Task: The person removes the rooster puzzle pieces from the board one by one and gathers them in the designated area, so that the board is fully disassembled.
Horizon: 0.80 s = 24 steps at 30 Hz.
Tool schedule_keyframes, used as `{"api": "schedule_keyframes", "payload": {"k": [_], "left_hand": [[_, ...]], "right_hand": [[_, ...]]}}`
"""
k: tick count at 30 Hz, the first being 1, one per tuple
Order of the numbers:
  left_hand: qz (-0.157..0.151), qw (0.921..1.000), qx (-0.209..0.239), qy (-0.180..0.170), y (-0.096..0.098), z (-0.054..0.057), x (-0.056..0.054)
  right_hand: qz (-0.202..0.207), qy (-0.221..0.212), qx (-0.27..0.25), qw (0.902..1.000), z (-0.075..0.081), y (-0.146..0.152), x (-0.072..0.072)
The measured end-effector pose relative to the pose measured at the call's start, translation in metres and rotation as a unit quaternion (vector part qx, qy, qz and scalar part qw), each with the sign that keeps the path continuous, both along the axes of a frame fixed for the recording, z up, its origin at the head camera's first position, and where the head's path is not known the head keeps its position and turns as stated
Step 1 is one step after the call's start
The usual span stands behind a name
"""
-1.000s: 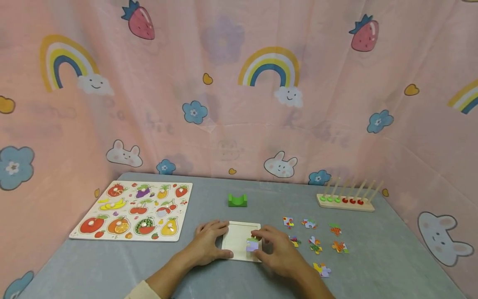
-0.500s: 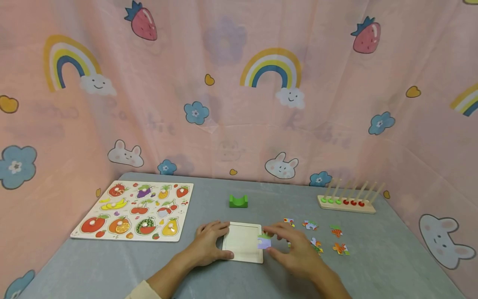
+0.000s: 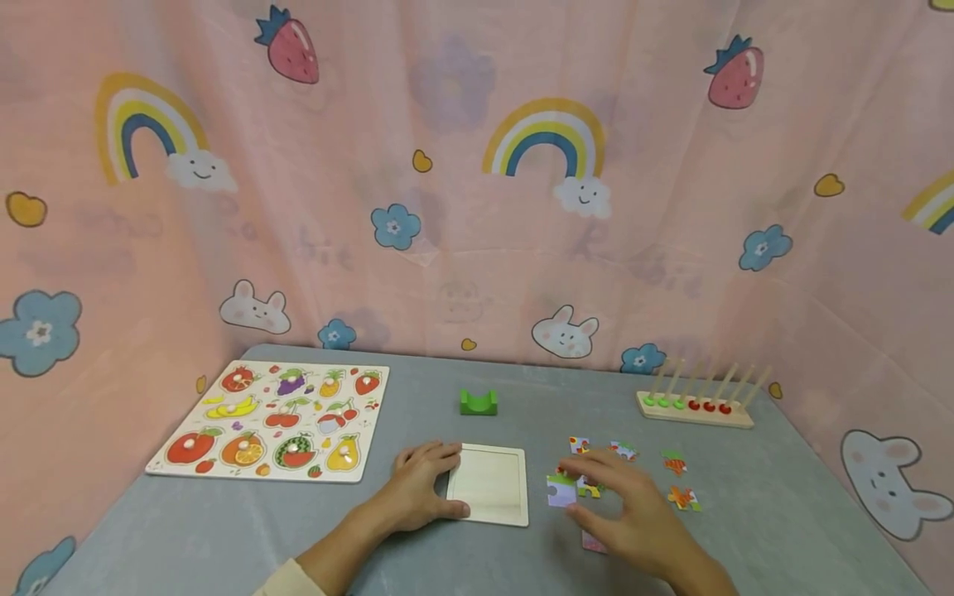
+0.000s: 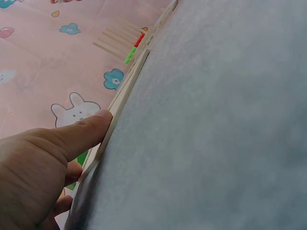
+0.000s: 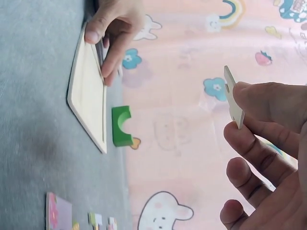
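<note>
My left hand (image 3: 423, 487) grips the left side of a shallow square wooden puzzle tray (image 3: 489, 486), thumb at the near corner and fingers at the far one. The tray lies flat, its bare inside showing. Between right thumb and index finger, my right hand (image 3: 633, 509) pinches a jigsaw puzzle piece (image 3: 561, 490), lilac with green at the top. The right wrist view catches this piece (image 5: 232, 98) edge-on, above the table. Below the hand lie more jigsaw pieces, one pink (image 3: 593, 543) and partly covered by it, another yellow and green (image 3: 590, 487) by the fingers.
Further jigsaw pieces (image 3: 681, 497) are scattered to the right. A green wooden block (image 3: 479, 403) with a curved notch stands behind the tray. Far left lies a fruit peg puzzle board (image 3: 344, 478); a bead-and-peg counting rack (image 3: 696, 411) stands at the back right.
My right hand has moved right with the lilac piece, from over the tray to beside the loose pieces. My left hand stays on the tray.
</note>
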<state>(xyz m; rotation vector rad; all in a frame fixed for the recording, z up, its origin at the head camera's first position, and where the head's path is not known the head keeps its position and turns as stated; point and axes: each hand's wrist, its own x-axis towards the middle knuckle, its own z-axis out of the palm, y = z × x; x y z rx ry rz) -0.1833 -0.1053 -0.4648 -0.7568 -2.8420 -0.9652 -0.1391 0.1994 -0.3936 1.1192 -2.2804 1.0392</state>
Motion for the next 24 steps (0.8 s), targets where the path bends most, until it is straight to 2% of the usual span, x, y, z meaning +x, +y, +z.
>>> {"api": "schedule_keyframes", "payload": {"k": [18,21,24], "left_hand": [[0.005,0.9999,-0.011,0.000,-0.001,0.001,0.000],[0.006,0.9999,-0.012,-0.001,0.000,0.001,0.000],[0.005,0.9999,-0.012,-0.002,0.000,0.000,-0.001]], "right_hand": [[-0.058,-0.003,0.020,0.9981,0.004,0.047,0.012],[-0.072,-0.015,0.029,0.9969,0.006,0.055,0.014],[-0.106,-0.040,0.047,0.9925,0.007,0.065,0.018]]}}
